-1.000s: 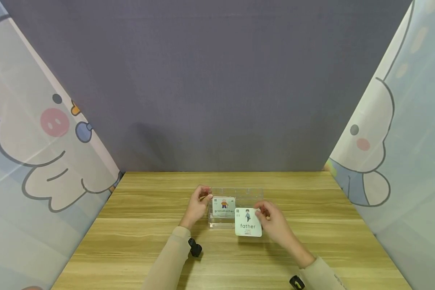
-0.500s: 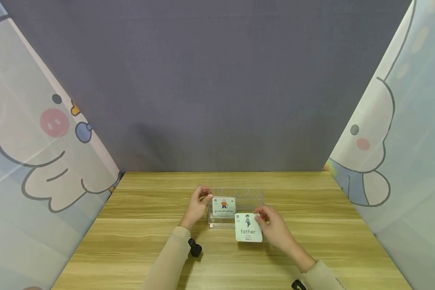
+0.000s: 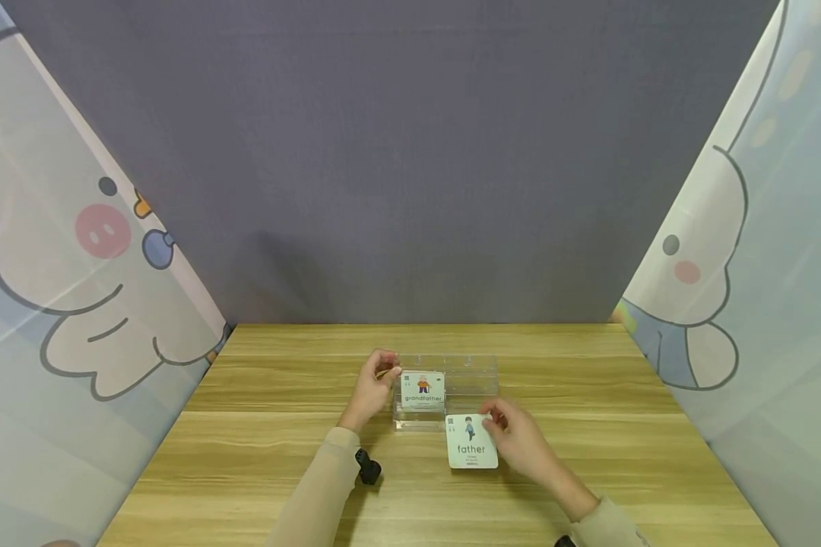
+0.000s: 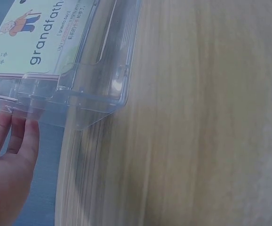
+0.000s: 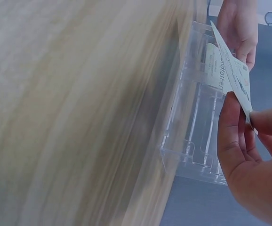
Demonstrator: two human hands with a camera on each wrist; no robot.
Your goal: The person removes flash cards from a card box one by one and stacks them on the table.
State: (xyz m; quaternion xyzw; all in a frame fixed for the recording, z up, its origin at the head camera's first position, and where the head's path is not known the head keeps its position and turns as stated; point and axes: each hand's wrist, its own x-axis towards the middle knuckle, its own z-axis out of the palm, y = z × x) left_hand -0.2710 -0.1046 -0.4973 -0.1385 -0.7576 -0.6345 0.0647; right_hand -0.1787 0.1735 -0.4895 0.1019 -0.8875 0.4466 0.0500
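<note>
The right hand (image 3: 513, 438) pinches the father card (image 3: 471, 446) near right of the clear rack (image 3: 470, 374), left hand (image 3: 372, 387) gripping its left end; apparent step: card handling, next likely needing clearance.

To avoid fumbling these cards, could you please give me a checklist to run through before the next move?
1. Right hand pinches the father card at its edge: ok.
2. Left hand grips the left end of the clear holder: ok.
3. Grandfather card sits in the holder's left half: ok.
4. Father card's word reads upright in the head view: ok.
5. Father card clear of the holder all round: cannot tell; they overlap in the head view.
6. Number of cards behind the grandfather card: cannot tell.
</note>
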